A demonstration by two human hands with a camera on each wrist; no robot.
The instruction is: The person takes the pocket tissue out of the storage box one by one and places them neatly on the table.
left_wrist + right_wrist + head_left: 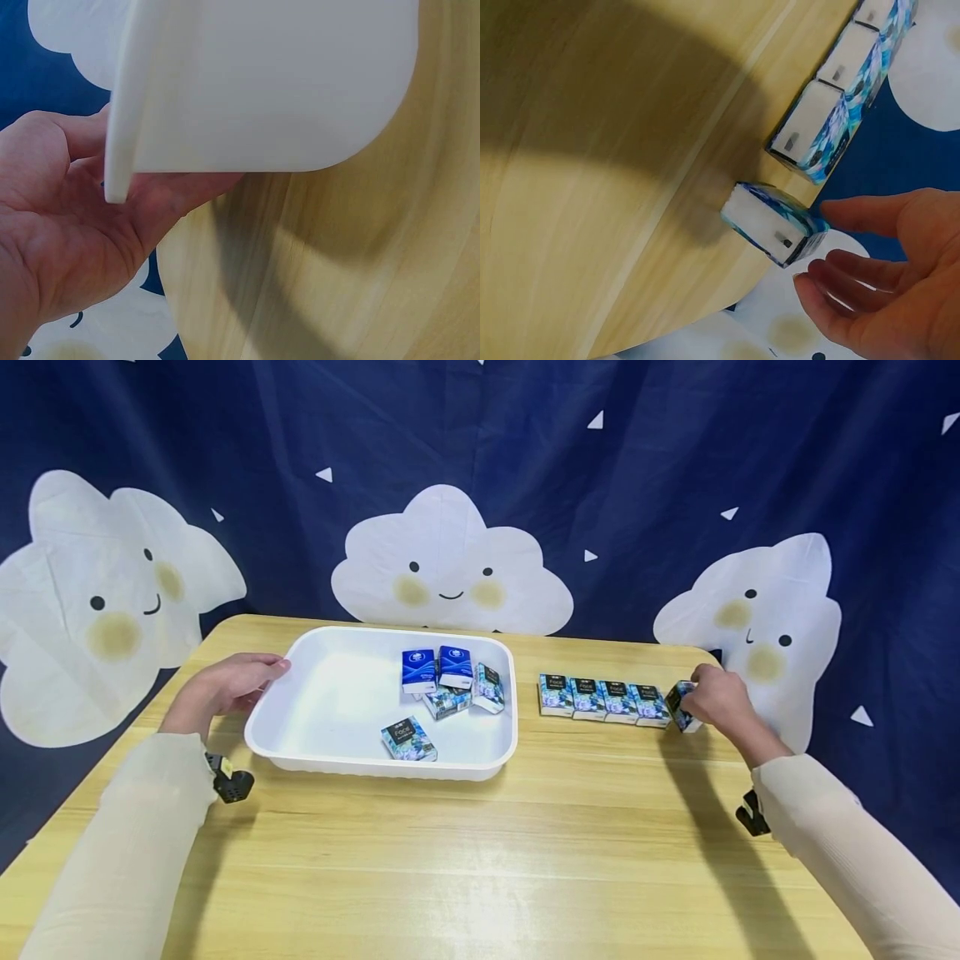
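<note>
My left hand (243, 681) holds the left end of a white plastic tray (315, 763), thumb at the rim and fingers beneath it in the left wrist view. On the right, my right hand (718, 695) pinches a floral tissue pack (682, 705) between thumb and fingers. That pack is turned at an angle, just past the right end of a row of several matching packs (620, 702). In the right wrist view, a narrow gap separates the held pack (769, 225) from the row (810, 124).
Inside the tray, two blue tissue packs (417, 671) lie over and beside floral packs (490, 687) on the right. Another floral pack (408, 740) lies alone near the tray's front. A wooden table (480, 860) carries everything, with a dark blue cloud-printed curtain (480, 435) behind.
</note>
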